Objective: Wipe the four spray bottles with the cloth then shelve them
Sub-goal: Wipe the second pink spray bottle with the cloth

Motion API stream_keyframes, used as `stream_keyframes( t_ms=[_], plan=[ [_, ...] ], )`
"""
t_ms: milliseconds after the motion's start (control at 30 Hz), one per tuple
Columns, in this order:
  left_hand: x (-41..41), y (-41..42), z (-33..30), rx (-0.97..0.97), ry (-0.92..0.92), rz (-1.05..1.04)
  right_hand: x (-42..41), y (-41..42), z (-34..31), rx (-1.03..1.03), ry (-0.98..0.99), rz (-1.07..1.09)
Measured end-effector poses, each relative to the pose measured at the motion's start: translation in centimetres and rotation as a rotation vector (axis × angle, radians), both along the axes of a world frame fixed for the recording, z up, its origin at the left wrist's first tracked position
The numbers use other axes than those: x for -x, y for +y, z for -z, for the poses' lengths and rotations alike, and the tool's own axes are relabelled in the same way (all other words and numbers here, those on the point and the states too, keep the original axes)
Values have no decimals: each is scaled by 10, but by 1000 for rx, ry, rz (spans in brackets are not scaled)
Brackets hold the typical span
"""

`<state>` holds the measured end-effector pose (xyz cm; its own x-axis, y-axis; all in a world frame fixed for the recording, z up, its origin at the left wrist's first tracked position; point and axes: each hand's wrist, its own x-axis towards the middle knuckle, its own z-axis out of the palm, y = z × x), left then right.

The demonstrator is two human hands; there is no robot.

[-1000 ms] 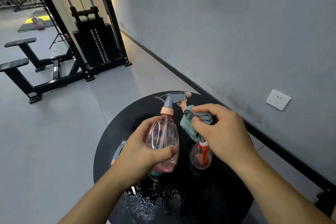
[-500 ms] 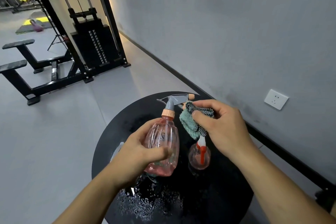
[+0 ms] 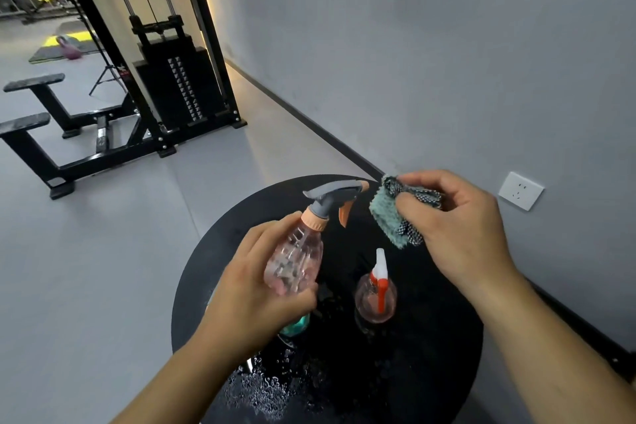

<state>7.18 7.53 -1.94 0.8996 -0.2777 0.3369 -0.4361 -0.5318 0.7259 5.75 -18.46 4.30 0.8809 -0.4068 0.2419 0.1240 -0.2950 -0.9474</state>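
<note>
Upper left of frame: black cable weight machine [image 3: 179, 79] and bench [image 3: 38, 120] on grey floor, a purple kettlebell [image 3: 70, 53] on a mat far back.

Lower centre: round black table [image 3: 430, 337], water droplets [image 3: 265, 389] pooled on its near left part.

Left hand [image 3: 254, 289] comes in from lower left, fingers and thumb curled round the body of a clear pink spray bottle [image 3: 294, 265]. Bottle is lifted off the table, tilted with its top leaning up and right. Grey trigger head [image 3: 332, 194] with orange collar and orange lever, nozzle pointing right. Cannot tell if there is liquid inside; the walls look wet or beaded.

Under that hand, a teal bottle [image 3: 296, 323] shows only as a sliver on the table; mostly hidden.

Centre: small round pink spray bottle [image 3: 375, 299] stands upright on the table, white nozzle, red trigger. Contents not readable. It sits just right of the held bottle, not touching it.

Right of centre: right hand [image 3: 457, 227] comes in from lower right, raised above the table, thumb and fingers pinching a bunched cloth [image 3: 395, 213], teal fluffy side facing left, grey checked side under the fingers. Cloth is just right of the grey trigger head, a small gap between them.

Right edge: white wall socket [image 3: 520, 190] on the grey wall, black skirting below.
</note>
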Motion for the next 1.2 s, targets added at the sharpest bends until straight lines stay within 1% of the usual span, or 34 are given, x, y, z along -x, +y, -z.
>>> stream_keyframes(
  t_ms=[100,300,467,533,633,700,867,900,1000,1067,1133,1200],
  plan=[
    [0,1,4,-85,-83,-13,0,0,0,7,-26,-18],
    [-1,1,10,-285,-230,18,6,9,5,213,-18,-108],
    [-3,3,13,-408,-293,35,15,23,-1,327,-70,-289],
    [-3,3,14,-388,-292,26,14,24,0,336,-91,-285],
    [-2,2,14,-329,-273,-10,4,15,6,272,-89,-136],
    [-2,1,14,-325,-269,-12,2,13,7,254,-74,-93],
    [-4,3,16,-362,-283,-1,15,28,5,329,-133,-244],
    [-4,4,15,-367,-289,-1,13,28,5,323,-134,-243],
    [-4,6,12,-348,-285,-1,5,18,7,216,-63,-133],
    [-3,5,10,-345,-280,-4,2,15,7,186,-31,-96],
    [-3,4,10,-353,-282,-3,7,19,5,186,-40,-148],
    [-3,3,10,-364,-288,1,13,27,2,235,-70,-226]
  ],
)
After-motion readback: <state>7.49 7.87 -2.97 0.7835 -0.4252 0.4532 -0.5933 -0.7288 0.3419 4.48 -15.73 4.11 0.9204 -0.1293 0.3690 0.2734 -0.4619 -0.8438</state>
